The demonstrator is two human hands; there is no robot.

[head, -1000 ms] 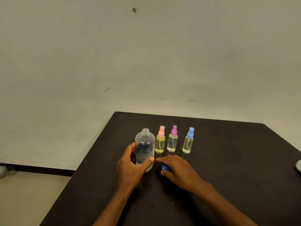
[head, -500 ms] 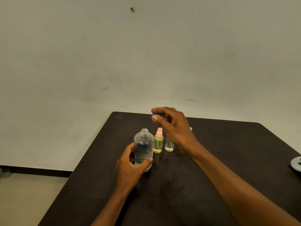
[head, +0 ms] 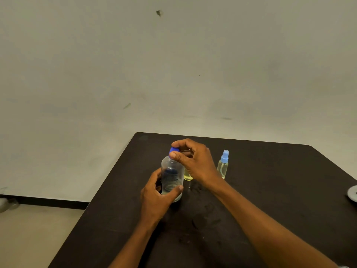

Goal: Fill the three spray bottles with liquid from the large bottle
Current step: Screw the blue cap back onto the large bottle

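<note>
The large clear bottle (head: 172,176) stands upright on the dark table (head: 270,190), and my left hand (head: 157,196) grips its lower body. My right hand (head: 193,161) pinches the blue cap (head: 173,151) right at the bottle's neck. To the right stands the spray bottle with a blue top (head: 223,164), holding pale yellow liquid. Only the yellow base of a second spray bottle (head: 187,176) shows behind my right hand. The third spray bottle is hidden by that hand.
A grey round object (head: 352,193) lies at the table's right edge. The table's left edge runs diagonally, with bare floor (head: 38,235) beyond it. A pale wall stands behind the table.
My right hand picked the blue cap up from the table, lifted it above the spray bottles, then brought it left and down onto the large bottle's neck. My left hand kept its grip.
</note>
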